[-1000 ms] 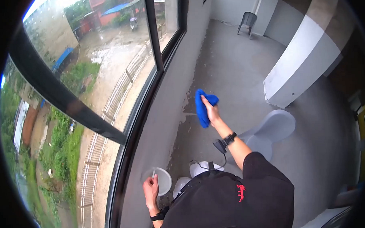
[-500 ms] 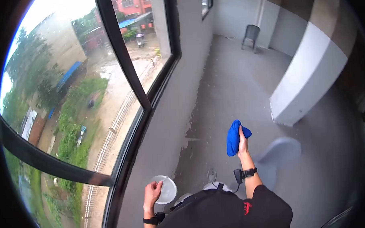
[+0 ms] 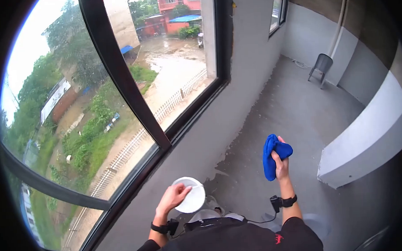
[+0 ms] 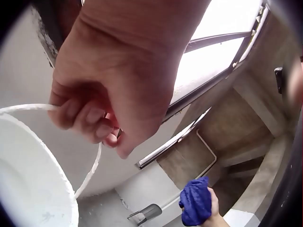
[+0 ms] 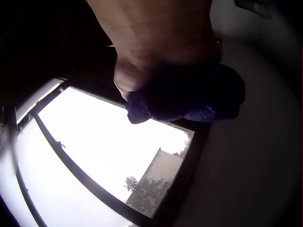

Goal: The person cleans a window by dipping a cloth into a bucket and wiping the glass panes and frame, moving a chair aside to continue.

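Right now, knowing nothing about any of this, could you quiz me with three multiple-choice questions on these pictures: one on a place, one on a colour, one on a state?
1. Where is the chair?
A. At the far end of the room
B. Right beside the person
C. Outside the window

2. What colour is the cloth?
A. Red
B. Blue
C. Yellow

3. How does the left hand hold the bucket?
A. Flat palm under it
B. Fingers curled round its handle
C. It does not touch it

Answers:
1 A: in the head view the chair stands far off, well beyond both hands.
2 B: the right hand grips a bunched blue cloth.
3 B: the left wrist view shows the fingers curled round the thin white handle.
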The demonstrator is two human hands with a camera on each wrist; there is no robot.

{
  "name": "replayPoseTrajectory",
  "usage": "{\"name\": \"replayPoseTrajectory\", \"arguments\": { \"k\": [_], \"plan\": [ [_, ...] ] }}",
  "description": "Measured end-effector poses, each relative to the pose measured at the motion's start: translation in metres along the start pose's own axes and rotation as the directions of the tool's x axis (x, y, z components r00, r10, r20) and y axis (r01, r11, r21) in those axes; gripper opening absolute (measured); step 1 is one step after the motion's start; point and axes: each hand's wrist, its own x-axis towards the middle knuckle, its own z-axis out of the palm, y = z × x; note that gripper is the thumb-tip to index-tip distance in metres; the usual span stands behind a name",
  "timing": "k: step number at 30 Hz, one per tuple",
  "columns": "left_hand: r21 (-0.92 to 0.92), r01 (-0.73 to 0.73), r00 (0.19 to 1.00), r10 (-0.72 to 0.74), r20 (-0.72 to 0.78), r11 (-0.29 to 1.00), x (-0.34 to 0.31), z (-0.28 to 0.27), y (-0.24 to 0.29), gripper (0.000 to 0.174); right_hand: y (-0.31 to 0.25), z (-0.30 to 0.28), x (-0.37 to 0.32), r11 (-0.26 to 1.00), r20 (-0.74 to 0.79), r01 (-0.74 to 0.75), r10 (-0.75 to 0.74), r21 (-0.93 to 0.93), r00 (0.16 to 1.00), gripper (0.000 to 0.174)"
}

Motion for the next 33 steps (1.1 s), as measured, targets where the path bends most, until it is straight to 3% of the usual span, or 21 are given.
{"name": "replayPoseTrajectory", "arguments": {
  "k": [4, 9, 12, 14, 16, 18, 20, 22, 25, 28, 29, 30, 33],
  "plan": [
    [0.028, -0.095, 0.994, 0.093, 0.059, 0.995, 0.041, 0.002, 0.026, 0.047, -0.004, 0.031, 0.06, 0.963, 0.116, 0.076, -0.047, -0.257, 0.992, 0.078],
    [-0.048, -0.175, 0.979, 0.179, 0.101, 0.983, 0.092, 0.016, 0.02, 0.048, 0.011, 0.08, 0.122, 0.941, 0.165, 0.225, -0.187, -0.252, 0.968, 0.08],
    [0.003, -0.165, 0.975, 0.163, 0.151, 0.986, 0.111, 0.022, 0.032, 0.048, 0.009, 0.114, 0.157, 0.897, 0.301, 0.336, -0.249, -0.286, 0.921, 0.08],
    [-0.003, -0.138, 0.984, 0.138, 0.117, 0.99, 0.121, 0.03, 0.03, 0.048, 0.016, 0.139, 0.182, 0.911, 0.307, 0.305, -0.217, -0.278, 0.927, 0.085],
    [0.0, -0.112, 0.991, 0.111, 0.076, 0.994, 0.129, 0.031, 0.029, 0.048, 0.019, 0.166, 0.208, 0.768, 0.314, 0.497, -0.394, -0.403, 0.864, 0.089],
    [-0.01, -0.06, 0.997, 0.061, 0.05, 0.998, 0.136, 0.035, 0.033, 0.047, 0.023, 0.191, 0.237, 0.779, 0.336, 0.519, -0.412, -0.352, 0.847, 0.092],
    [0.003, -0.033, 0.999, 0.033, -0.001, 0.999, 0.141, 0.043, 0.037, 0.047, 0.025, 0.217, 0.267, 0.701, 0.354, 0.655, -0.559, -0.282, 0.75, 0.092],
    [0.018, 0.003, 0.997, -0.002, -0.083, 1.0, 0.143, 0.053, 0.041, 0.047, 0.033, 0.24, 0.299, 0.683, 0.337, 0.693, -0.612, -0.232, 0.715, 0.092],
    [-0.015, 0.12, 0.976, -0.121, -0.182, 0.993, 0.149, 0.069, 0.054, 0.046, 0.034, 0.27, 0.359, 0.379, 0.231, 0.921, -0.892, -0.089, 0.389, 0.09],
    [-0.07, 0.242, 0.922, -0.252, -0.294, 0.968, 0.141, 0.072, 0.081, 0.046, 0.041, 0.29, 0.405, 0.318, 0.153, 0.937, -0.928, -0.147, 0.339, 0.088],
    [-0.108, 0.294, 0.885, -0.313, -0.344, 0.95, 0.142, 0.074, 0.087, 0.047, 0.044, 0.297, 0.417, 0.342, 0.138, 0.928, -0.922, -0.145, 0.361, 0.087],
    [-0.123, 0.259, 0.855, -0.287, -0.432, 0.958, 0.143, 0.08, 0.087, 0.047, 0.044, 0.299, 0.429, 0.344, 0.144, 0.931, -0.922, -0.123, 0.359, 0.087],
    [-0.125, 0.343, 0.772, -0.356, -0.526, 0.931, 0.142, 0.086, 0.1, 0.044, 0.034, 0.316, 0.447, 0.29, 0.091, 0.947, -0.949, -0.136, 0.303, 0.085]
  ]
}}
